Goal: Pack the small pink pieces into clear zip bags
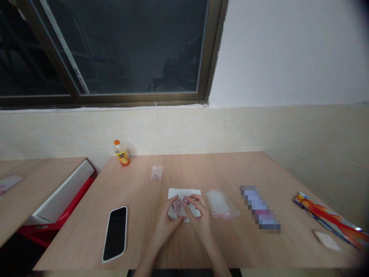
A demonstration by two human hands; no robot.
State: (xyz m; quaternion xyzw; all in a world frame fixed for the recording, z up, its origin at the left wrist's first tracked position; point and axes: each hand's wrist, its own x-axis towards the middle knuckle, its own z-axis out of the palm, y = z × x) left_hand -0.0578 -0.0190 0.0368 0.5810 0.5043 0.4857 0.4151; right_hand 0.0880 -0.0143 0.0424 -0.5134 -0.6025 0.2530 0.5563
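Head view: left hand (165,227), right hand (201,223), both grips narrow, pinching small clear plastic bag (179,207); white paper (184,193) beneath, on wooden table (86,240).

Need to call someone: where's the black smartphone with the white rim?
In the head view, the black white-rimmed smartphone lies on the light wooden table, left of the person's left hand.

Left hand (164,227) and right hand (200,221) met over a white paper sheet (184,194), both gripping a small clear plastic bag (179,207). Clear bags (221,204) lay just beside the right hand on the wooden table (138,184); a black smartphone (115,234) lay well left.
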